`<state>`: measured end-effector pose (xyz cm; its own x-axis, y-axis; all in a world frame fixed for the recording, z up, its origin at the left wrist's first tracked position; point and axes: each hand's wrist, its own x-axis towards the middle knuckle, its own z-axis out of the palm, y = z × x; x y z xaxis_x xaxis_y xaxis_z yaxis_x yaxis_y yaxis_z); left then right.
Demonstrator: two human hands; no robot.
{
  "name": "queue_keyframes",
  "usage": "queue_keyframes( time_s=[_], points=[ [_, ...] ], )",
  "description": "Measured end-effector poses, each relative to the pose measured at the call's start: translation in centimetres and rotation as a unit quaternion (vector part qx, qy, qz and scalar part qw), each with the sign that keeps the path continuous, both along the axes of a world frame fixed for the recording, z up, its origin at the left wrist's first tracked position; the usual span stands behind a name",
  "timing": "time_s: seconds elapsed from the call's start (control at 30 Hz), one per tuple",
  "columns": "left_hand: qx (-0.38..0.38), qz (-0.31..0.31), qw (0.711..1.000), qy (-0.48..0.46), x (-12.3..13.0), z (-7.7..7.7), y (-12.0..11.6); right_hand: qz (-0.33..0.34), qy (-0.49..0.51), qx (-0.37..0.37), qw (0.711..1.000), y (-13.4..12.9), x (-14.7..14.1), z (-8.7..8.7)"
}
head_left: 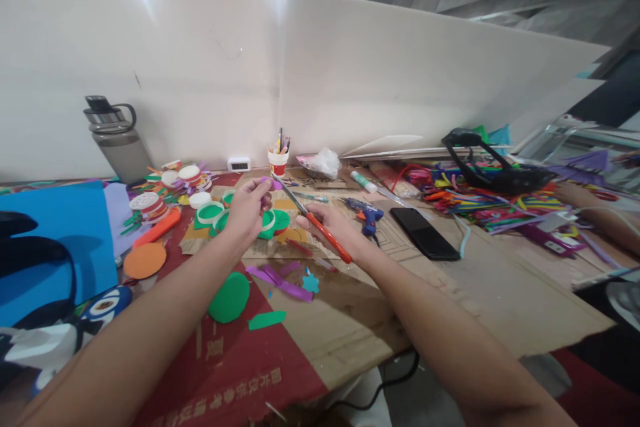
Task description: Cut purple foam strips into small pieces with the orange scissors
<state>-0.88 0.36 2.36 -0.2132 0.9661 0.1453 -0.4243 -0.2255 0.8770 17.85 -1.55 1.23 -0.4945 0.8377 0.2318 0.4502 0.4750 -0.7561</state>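
Note:
My left hand (pixel 251 205) pinches a small piece of purple paper (pixel 271 183) above the green paper pieces. Scissors with red-orange handles (pixel 327 236) are held in my right hand (pixel 325 220), their blades pointing up and left toward the purple piece. Whether the blade tips touch it is too small to tell. Beneath and beside my left hand lie green pieces with white-rimmed rings (pixel 209 213). Nearer the front are purple strips (pixel 283 282), a blue paper shape (pixel 311 282), a green circle (pixel 229 297) and a green strip (pixel 267 319).
A blue glue gun (pixel 369 215) and a black phone (pixel 425 233) lie right of my hands. A bottle (pixel 117 147) and blue sheet (pixel 60 240) are at left, a pen cup (pixel 279 161) behind. Colourful strips (pixel 470 203) and another person's arm (pixel 600 213) are at right.

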Motion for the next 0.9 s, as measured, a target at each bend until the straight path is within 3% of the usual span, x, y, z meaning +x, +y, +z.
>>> queue_keyframes(
  time_s=[0.33, 0.6, 0.9],
  points=[
    [0.008, -0.028, 1.0, 0.007, 0.1, -0.2, 0.0, -0.011, 0.034, -0.01, 0.999, 0.3, 0.0, -0.4],
    [-0.032, -0.068, 0.996, -0.039, 0.7, 0.1, -0.5, -0.031, 0.026, 0.076, 0.996, 0.7, 0.0, -0.6],
    [-0.048, -0.072, 0.995, -0.038, 1.4, 0.2, -0.9, -0.008, 0.054, -0.006, 0.998, 0.6, -0.3, -1.2]
  ],
)
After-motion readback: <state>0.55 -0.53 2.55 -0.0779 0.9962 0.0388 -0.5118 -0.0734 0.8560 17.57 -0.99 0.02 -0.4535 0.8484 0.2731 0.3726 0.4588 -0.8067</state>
